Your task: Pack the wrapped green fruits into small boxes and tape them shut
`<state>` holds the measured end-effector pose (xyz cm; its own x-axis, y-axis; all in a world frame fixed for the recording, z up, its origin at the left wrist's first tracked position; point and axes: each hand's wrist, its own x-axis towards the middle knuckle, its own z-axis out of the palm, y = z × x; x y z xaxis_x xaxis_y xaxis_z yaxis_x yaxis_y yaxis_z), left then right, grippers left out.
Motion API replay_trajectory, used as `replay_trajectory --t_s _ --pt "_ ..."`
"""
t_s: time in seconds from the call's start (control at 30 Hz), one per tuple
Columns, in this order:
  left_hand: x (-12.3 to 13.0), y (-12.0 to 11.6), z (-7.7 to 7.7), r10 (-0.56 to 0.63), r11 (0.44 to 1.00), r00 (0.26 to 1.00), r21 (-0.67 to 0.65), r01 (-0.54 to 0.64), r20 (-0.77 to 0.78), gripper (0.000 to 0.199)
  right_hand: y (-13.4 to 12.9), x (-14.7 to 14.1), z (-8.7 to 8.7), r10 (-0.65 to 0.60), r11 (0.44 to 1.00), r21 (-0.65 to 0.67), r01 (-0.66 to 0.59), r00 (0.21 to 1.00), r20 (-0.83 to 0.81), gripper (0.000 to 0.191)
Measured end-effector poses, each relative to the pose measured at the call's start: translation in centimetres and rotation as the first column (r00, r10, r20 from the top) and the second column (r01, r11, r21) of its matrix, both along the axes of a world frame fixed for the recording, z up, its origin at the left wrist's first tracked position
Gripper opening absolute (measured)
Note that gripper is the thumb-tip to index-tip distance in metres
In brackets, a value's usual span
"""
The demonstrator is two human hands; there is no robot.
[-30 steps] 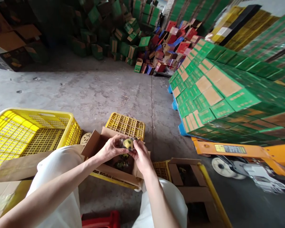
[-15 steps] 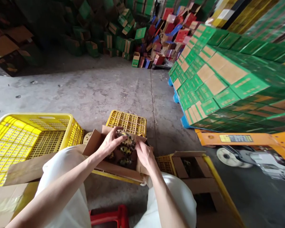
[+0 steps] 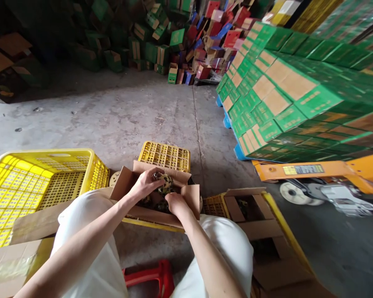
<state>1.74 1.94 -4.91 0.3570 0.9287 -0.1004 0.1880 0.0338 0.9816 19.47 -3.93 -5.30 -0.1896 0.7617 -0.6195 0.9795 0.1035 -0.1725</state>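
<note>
An open cardboard box [image 3: 191,198] sits between my knees on a yellow crate, its flaps folded outward. Inside are mottled black-and-yellow pieces; their kind I cannot make out. My left hand [image 3: 146,183] reaches over the box from the left, thumb and fingers closed on a mottled black-and-yellow piece [image 3: 166,183]. My right hand [image 3: 176,203] is in the box at the right, close below that piece. Its fingers are curled, and their tips are hidden.
An empty yellow crate [image 3: 90,165] stands at left, an upturned yellow crate [image 3: 164,155] beyond the box. More open cartons [image 3: 251,225] lie at right. Green boxes [image 3: 267,95] fill a blue pallet beside an orange pallet jack [image 3: 301,169]. A red stool [image 3: 149,277] shows below.
My right hand has left the right flap area and moved down and left into the box, fingers now curled. That flap now stands out to the right. My left hand stays at the mottled piece.
</note>
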Motion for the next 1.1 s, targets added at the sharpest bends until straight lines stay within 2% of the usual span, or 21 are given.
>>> replay_trajectory --t_s 0.13,0.23,0.3,0.37,0.43,0.53,0.6,0.7,0.77,0.83,0.9,0.97,1.1 --pt "-0.1 -0.1 -0.9 -0.028 0.992 0.988 0.118 0.046 -0.152 0.029 -0.1 0.3 1.0 0.019 0.999 0.041 -0.017 0.999 -0.051 0.037" --pt "0.0 -0.4 -1.7 -0.049 0.993 0.982 0.098 0.067 -0.180 0.034 -0.5 1.8 2.9 0.044 0.994 0.106 -0.028 0.988 -0.149 0.034" --pt "0.3 -0.6 -1.9 -0.104 0.993 0.985 0.038 0.110 -0.137 0.034 -0.6 3.5 4.4 0.011 0.989 0.140 0.039 0.940 -0.342 0.023" --pt "0.8 -0.9 -1.6 -0.167 0.984 0.985 -0.075 0.164 -0.036 0.035 -0.6 5.4 5.8 -0.065 0.985 0.098 0.145 0.821 -0.568 0.017" --pt "1.3 -1.2 -0.9 -0.205 0.944 0.971 -0.236 0.229 0.121 0.050 -0.5 6.9 6.7 -0.166 0.964 0.016 0.265 0.649 -0.743 0.010" --pt "1.8 -1.8 0.5 -0.200 0.831 0.907 -0.427 0.358 0.372 0.076 -0.3 8.0 7.3 -0.311 0.892 -0.116 0.438 0.405 -0.860 0.014" --pt "1.9 -2.0 1.2 -0.203 0.793 0.864 -0.441 0.421 0.461 0.078 -0.2 8.1 7.4 -0.381 0.830 -0.179 0.528 0.303 -0.874 0.019" --pt "2.1 -2.3 1.5 -0.196 0.813 0.857 -0.410 0.413 0.477 0.066 -0.2 7.8 7.3 -0.438 0.737 -0.218 0.640 0.205 -0.875 0.033" --pt "2.3 -2.3 1.2 -0.120 0.838 0.864 -0.416 0.353 0.490 0.057 -0.4 7.7 7.2 -0.467 0.671 -0.260 0.694 0.124 -0.875 0.043" --pt "2.6 -2.3 0.7 -0.019 0.853 0.851 -0.435 0.288 0.525 0.053 -0.6 7.6 7.0 -0.473 0.646 -0.305 0.700 0.054 -0.879 0.050" --pt "3.0 -2.3 0.2 0.069 0.864 0.828 -0.448 0.229 0.557 0.053 -0.6 7.5 6.6 -0.439 0.675 -0.299 0.675 0.043 -0.897 0.054" --pt "3.2 -2.3 0.0 0.123 0.868 0.809 -0.457 0.193 0.575 0.053 -0.5 7.4 6.0 -0.398 0.710 -0.258 0.655 0.071 -0.915 0.049" --pt "3.3 -2.5 0.2 0.129 0.870 0.807 -0.456 0.187 0.577 0.053 -0.1 7.2 5.2 -0.380 0.695 -0.224 0.684 0.085 -0.921 0.034"
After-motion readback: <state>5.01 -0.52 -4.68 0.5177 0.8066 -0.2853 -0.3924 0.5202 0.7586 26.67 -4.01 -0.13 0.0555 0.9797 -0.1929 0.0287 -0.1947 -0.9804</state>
